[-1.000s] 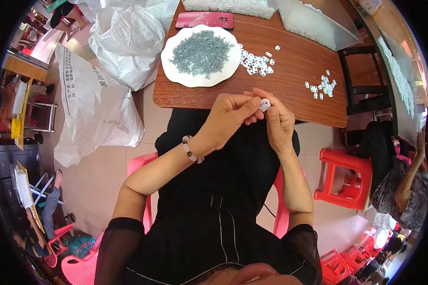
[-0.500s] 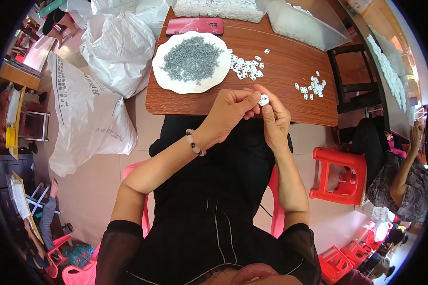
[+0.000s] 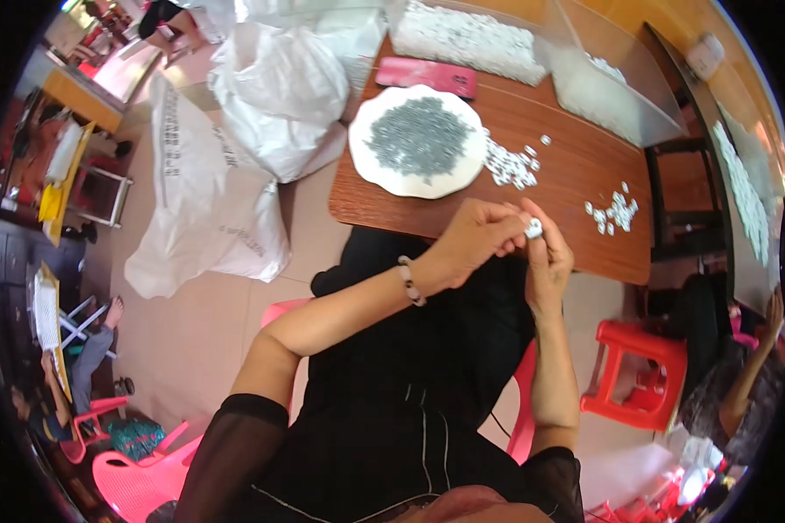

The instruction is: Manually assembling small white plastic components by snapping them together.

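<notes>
Close to the table's near edge, my two hands meet around a small white plastic piece [image 3: 533,228] with dark holes. My right hand [image 3: 549,266] grips it between thumb and fingers. Against its left side, the thumb and fingers of my left hand [image 3: 471,244] are pinched together; whatever they hold is too small or hidden. Beyond them, a white scalloped plate [image 3: 371,166] carries a heap of small grey pins [image 3: 419,135]. Similar white pieces [image 3: 510,166] lie loose beside the plate, and a smaller group [image 3: 617,213] lies farther right.
The brown wooden table [image 3: 576,174] also bears a pink phone [image 3: 427,77], a box of white pieces [image 3: 467,39] and a translucent bin [image 3: 615,100]. White sacks [image 3: 205,196] stand at left. A red stool [image 3: 637,375] is at right. Other people sit around.
The view has swung, so the table and hands appear farther right and lower. Both hands remain together at the white piece, with little change in grip.
</notes>
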`<action>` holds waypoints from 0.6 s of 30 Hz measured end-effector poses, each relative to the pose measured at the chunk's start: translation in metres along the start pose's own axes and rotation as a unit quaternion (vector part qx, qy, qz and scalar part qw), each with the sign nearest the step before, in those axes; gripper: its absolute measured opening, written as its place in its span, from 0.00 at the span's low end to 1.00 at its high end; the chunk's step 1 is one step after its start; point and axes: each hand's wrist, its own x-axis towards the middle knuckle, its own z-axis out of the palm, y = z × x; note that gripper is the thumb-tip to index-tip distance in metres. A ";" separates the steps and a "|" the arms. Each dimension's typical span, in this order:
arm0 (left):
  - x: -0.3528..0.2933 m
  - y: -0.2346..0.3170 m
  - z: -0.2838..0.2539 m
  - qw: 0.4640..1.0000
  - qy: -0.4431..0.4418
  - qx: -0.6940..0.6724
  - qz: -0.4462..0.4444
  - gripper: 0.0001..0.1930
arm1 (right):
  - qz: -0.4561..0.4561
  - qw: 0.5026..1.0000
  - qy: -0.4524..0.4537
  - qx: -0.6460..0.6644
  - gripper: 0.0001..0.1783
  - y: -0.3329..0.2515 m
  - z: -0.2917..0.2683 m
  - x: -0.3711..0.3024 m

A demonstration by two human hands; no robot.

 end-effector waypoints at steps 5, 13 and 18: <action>-0.005 0.013 -0.004 0.999 0.039 0.010 0.013 0.15 | -0.034 0.999 0.025 0.001 0.30 0.011 -0.008 -0.004; 0.021 0.065 0.005 0.991 0.034 0.107 0.067 0.13 | -0.038 0.999 0.024 -0.030 0.25 0.003 -0.003 -0.001; 0.068 0.098 0.027 0.973 -0.031 0.181 0.139 0.13 | -0.013 0.997 0.008 -0.076 0.18 -0.002 0.001 -0.005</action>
